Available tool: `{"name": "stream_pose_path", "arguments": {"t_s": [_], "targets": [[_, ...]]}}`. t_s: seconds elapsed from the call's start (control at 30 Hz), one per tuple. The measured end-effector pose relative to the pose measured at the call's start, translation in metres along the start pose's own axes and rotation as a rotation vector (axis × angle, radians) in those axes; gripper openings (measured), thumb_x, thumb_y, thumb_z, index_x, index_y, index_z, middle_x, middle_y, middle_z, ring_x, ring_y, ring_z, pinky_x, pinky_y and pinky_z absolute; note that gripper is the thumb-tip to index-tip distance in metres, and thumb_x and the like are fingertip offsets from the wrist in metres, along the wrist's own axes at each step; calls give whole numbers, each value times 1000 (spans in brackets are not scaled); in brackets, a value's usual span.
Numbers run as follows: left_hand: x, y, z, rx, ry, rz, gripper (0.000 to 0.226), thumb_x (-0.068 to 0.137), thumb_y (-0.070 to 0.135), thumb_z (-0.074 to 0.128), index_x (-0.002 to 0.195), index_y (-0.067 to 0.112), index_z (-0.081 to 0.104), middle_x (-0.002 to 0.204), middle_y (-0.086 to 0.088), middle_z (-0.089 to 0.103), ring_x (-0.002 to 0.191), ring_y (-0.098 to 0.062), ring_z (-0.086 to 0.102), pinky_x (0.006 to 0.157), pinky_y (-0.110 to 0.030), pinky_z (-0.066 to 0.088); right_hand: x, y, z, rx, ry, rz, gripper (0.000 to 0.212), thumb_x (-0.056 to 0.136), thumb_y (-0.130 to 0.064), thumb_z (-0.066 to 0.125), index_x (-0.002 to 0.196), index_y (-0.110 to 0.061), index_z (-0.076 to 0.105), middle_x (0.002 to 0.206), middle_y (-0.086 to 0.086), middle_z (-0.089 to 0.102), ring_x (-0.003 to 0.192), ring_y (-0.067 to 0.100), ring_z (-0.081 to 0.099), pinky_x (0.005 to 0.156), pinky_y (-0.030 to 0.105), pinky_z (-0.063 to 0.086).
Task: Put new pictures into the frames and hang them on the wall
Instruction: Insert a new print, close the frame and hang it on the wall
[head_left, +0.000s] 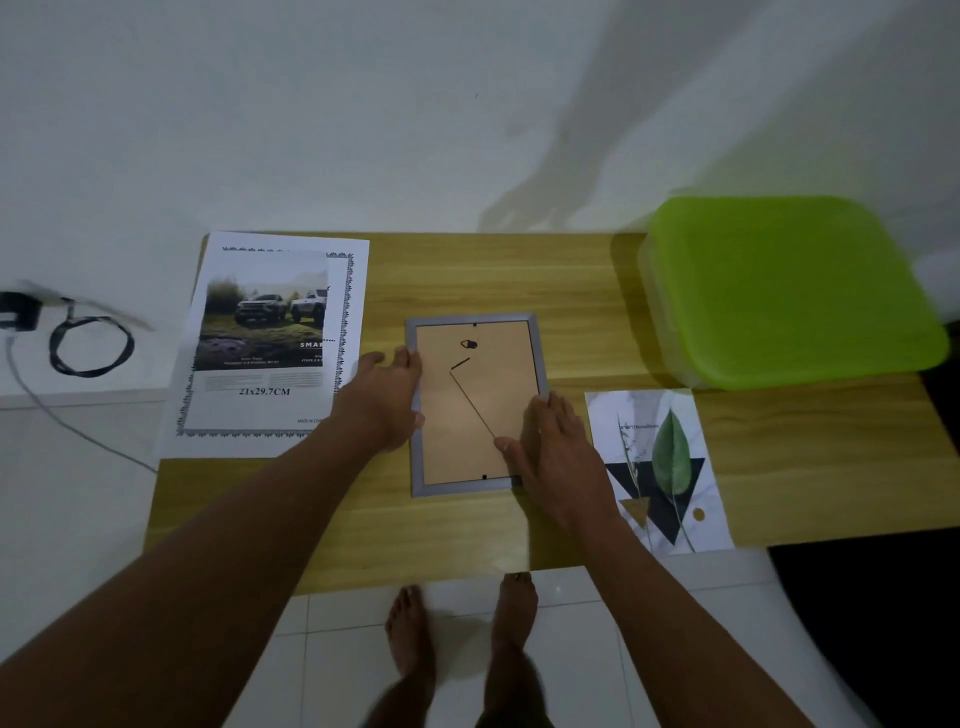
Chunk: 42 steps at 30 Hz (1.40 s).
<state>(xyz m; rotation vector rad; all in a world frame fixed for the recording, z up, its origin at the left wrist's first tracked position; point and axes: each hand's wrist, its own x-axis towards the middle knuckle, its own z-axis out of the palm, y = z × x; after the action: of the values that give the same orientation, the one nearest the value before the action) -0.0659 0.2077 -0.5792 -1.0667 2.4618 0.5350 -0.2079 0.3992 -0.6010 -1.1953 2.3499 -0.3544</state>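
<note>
A small grey picture frame (470, 318) lies face down in the middle of the wooden table (467, 270), its brown backing board (498, 384) and hanger clip facing up. My left hand (387, 402) grips the frame's left edge. My right hand (553, 452) rests on the frame's lower right corner, thumb on the backing board. To the right of the frame lies a leaf picture (670, 467). To the left lies a large sheet with a picture of cars (270, 338).
A green-lidded plastic box (789, 291) stands at the table's back right. A white wall rises behind the table. A black charger with a coiled cable (91, 345) lies on a white ledge at the left. My bare feet stand on white floor tiles.
</note>
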Motion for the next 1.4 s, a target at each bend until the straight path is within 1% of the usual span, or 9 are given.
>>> {"name": "stream_pose_path", "arguments": {"t_s": [0.33,0.47,0.6,0.7,0.8,0.9,1.03,1.17,1.4], "targets": [[0,0,0,-7,-8,1,84,92,34,60,154,13,7,162,-2,10,146,-34,8,112,-43,30,3,0,-4,-158,-57,-41,70,103,-53,27,153,-4,21,160,22,18,149,34,13,121,45,18],[-2,2,1,-93,65,-16,80,88,32,67,151,11,22,155,-6,28,141,-33,23,107,-45,36,3,0,-14,-45,7,-10,46,105,-33,37,144,-8,37,143,15,46,135,32,39,104,42,40],[-11,9,17,-183,304,-81,41,85,29,71,118,8,58,118,-12,55,112,-30,51,85,-40,48,15,-5,-19,145,97,151,21,97,-20,51,115,-9,52,106,12,55,98,25,53,79,37,48],[-12,16,26,-267,313,-139,18,86,21,66,96,6,62,101,-14,53,93,-30,56,77,-38,50,27,-5,-19,218,66,233,7,87,-12,57,84,-13,51,88,10,55,79,21,54,66,29,44],[-9,17,25,-451,276,-180,7,78,11,61,82,5,60,89,-14,59,83,-32,60,67,-39,52,28,-3,-18,323,54,259,7,80,-8,63,80,-11,57,82,8,60,79,23,60,59,22,41],[-10,15,23,-606,292,-196,20,73,-1,58,91,3,65,88,-12,66,83,-30,62,69,-36,53,22,-6,-26,476,31,302,28,80,-3,68,103,-13,57,94,-1,61,86,15,57,61,13,37],[-20,17,12,-806,304,-236,38,77,-9,60,112,5,65,95,0,66,85,-20,63,65,-17,47,21,-8,-32,600,45,301,48,85,-7,69,127,-20,49,100,-7,59,90,12,57,75,21,42],[-28,16,7,-1064,259,-250,52,81,-2,66,130,11,54,114,-11,67,94,-21,66,74,-30,56,23,-12,-45,774,56,302,53,91,-1,62,136,-23,45,103,-6,57,85,3,55,69,17,44],[-64,22,-42,-1534,11,-50,82,88,-11,58,149,36,29,125,-9,65,106,-28,65,91,-44,54,17,-27,-78,1037,129,338,54,91,0,62,138,-26,50,114,9,62,94,21,62,81,36,54]]}}
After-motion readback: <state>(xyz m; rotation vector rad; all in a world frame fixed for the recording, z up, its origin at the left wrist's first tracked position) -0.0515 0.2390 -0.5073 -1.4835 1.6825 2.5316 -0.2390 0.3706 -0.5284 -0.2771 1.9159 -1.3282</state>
